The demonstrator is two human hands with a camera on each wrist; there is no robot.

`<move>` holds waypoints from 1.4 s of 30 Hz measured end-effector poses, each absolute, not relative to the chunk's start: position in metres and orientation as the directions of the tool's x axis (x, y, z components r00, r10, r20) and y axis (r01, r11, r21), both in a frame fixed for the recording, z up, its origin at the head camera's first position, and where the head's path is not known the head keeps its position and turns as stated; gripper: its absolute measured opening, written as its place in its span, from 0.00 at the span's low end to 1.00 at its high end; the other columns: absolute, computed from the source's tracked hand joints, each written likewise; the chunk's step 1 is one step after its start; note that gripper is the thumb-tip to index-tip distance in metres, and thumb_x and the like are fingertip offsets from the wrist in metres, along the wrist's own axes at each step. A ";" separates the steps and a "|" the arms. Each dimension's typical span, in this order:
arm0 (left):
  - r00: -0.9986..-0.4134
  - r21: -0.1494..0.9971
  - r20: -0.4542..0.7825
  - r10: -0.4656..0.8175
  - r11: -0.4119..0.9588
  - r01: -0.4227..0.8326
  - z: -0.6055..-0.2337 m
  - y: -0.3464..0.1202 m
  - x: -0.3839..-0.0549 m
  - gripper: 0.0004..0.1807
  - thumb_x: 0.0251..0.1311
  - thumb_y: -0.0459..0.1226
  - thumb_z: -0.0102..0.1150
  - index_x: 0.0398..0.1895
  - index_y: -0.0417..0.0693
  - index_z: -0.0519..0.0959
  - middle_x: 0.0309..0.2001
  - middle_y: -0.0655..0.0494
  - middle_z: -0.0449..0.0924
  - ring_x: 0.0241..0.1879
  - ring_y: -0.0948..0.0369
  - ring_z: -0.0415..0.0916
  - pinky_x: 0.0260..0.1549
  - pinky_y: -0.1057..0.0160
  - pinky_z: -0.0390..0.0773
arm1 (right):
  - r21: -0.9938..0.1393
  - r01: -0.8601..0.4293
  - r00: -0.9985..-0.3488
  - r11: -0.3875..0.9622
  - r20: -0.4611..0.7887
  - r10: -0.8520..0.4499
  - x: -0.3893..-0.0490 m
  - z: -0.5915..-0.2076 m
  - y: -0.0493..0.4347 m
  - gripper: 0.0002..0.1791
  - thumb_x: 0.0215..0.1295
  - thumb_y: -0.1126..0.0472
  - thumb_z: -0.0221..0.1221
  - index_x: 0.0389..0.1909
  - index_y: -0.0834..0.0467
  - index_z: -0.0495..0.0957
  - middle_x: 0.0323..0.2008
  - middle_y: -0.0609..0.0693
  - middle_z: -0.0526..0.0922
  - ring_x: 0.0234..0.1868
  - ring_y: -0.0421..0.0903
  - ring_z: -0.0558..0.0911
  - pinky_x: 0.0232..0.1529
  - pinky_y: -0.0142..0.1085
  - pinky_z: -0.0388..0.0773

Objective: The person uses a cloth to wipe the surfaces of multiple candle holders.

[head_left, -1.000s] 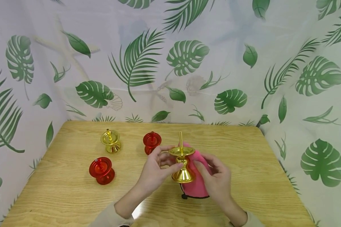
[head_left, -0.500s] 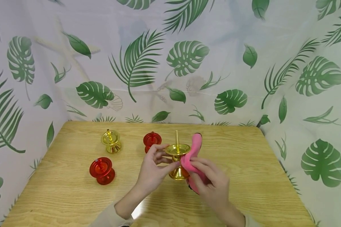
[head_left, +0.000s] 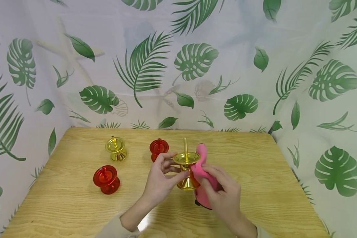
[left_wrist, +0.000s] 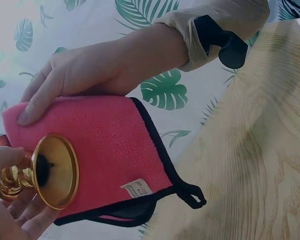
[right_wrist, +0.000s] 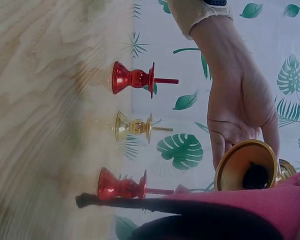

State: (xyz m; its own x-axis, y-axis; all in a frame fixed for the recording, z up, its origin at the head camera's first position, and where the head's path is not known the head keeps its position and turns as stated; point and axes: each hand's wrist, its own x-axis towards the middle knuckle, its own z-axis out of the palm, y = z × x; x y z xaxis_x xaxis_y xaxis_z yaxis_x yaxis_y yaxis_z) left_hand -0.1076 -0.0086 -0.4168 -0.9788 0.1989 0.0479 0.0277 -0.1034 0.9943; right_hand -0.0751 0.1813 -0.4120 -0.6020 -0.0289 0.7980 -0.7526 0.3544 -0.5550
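Observation:
My left hand [head_left: 159, 181] grips a shiny gold candlestick [head_left: 188, 184] round its narrow waist, thumb in front. It is held upright above the table, its thin spike pointing up from the dish. A pink cloth [head_left: 206, 195] with black edging is pinched in my right hand [head_left: 226, 195] and bunched against the candlestick's right side. The left wrist view shows the cloth [left_wrist: 105, 135] spread behind the hollow base [left_wrist: 62, 172], with a white label and a black hanging loop. From the right wrist, the cloth [right_wrist: 240, 200] partly covers the candlestick [right_wrist: 235, 170].
Two red candlesticks stand on the wooden table [head_left: 62, 208], one at left [head_left: 107, 180] and one farther back [head_left: 159, 146], partly behind my left hand. Another gold candlestick [head_left: 117, 148] stands at back left. A leaf-patterned curtain [head_left: 154, 109] encloses the back and sides.
The gold candlestick has shifted slightly left with my left hand. My right hand has regripped the cloth, which went from spread behind the candlestick to bunched along its right side.

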 end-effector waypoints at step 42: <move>-0.949 0.995 0.035 0.315 -0.101 0.003 -0.415 -0.008 -0.110 0.33 0.61 0.32 0.74 0.68 0.42 0.70 0.54 0.39 0.87 0.42 0.64 0.83 0.41 0.70 0.82 | -0.660 -0.719 -0.668 0.219 0.743 0.043 -0.082 -0.420 0.189 0.18 0.55 0.88 0.63 0.45 0.71 0.86 0.45 0.46 0.91 0.47 0.34 0.90 0.44 0.27 0.87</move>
State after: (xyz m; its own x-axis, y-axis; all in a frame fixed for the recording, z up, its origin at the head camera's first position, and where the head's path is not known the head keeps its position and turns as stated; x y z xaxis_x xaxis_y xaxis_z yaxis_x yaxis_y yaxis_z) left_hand -0.1104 -0.0078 -0.4149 -0.9486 0.3146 0.0348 0.0029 -0.1012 0.9949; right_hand -0.0824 0.1889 -0.4202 -0.6684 0.0433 0.7425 -0.7188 0.2191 -0.6598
